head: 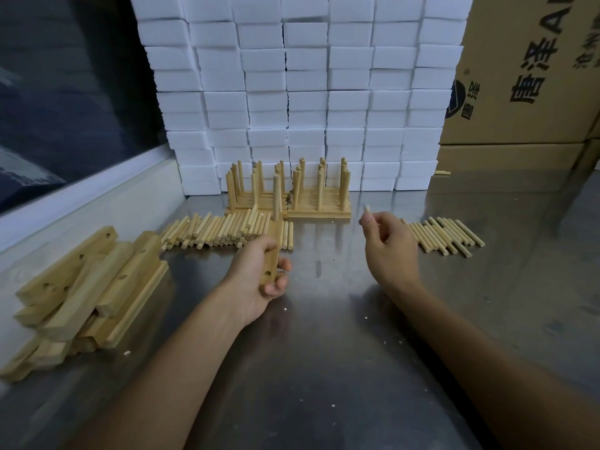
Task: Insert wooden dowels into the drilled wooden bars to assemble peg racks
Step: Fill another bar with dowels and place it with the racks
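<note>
My left hand [259, 274] grips a drilled wooden bar [272, 254] held lengthwise away from me, with one dowel [276, 196] standing upright in its far end and an empty hole showing near my fingers. My right hand [388, 246] is raised to the right of it and pinches a short dowel [368, 209] at its fingertips, apart from the bar. A row of loose dowels [224, 232] lies behind my left hand, and a second group of dowels [444, 237] lies to the right of my right hand.
A pile of drilled bars [84, 287] lies at the left on the metal table [324, 336]. Finished peg racks [289, 190] stand at the back against a wall of white foam blocks [302, 92]. Cardboard boxes [526, 76] stand at the far right.
</note>
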